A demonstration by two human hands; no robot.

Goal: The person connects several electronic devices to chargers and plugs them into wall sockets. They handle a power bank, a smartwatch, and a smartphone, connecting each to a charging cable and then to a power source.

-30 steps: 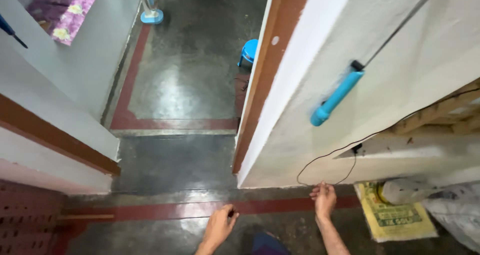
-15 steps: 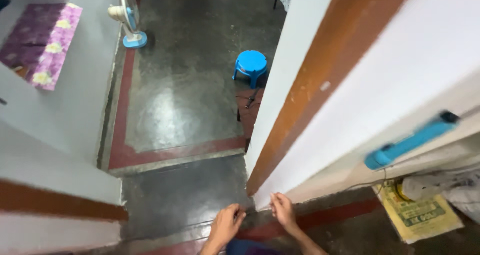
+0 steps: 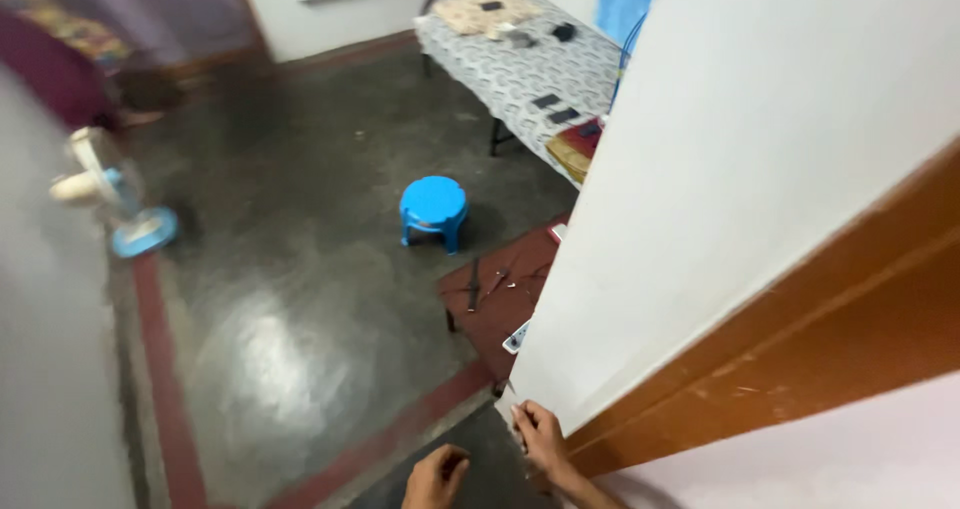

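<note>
My right hand (image 3: 540, 437) rests low against the corner of the white wall (image 3: 740, 159), just above the floor, where the brown painted band (image 3: 800, 354) begins. Its fingers are pinched, and a thin wire end (image 3: 509, 388) seems to stick up from them. My left hand (image 3: 435, 477) hovers over the dark floor a little to the left, with its fingers curled in and nothing visible in them. The two hands are a short gap apart.
A blue plastic stool (image 3: 433, 207) stands on the dark floor. A low brown table (image 3: 505, 289) with small tools sits by the wall corner. A cot with a patterned cover (image 3: 520, 59) is at the back, and a floor fan (image 3: 110, 204) stands at the left.
The view has swung up and left into the room, so the cot now shows and the blue-handled tool on the wall is gone. Both hands stay low by the wall corner.
</note>
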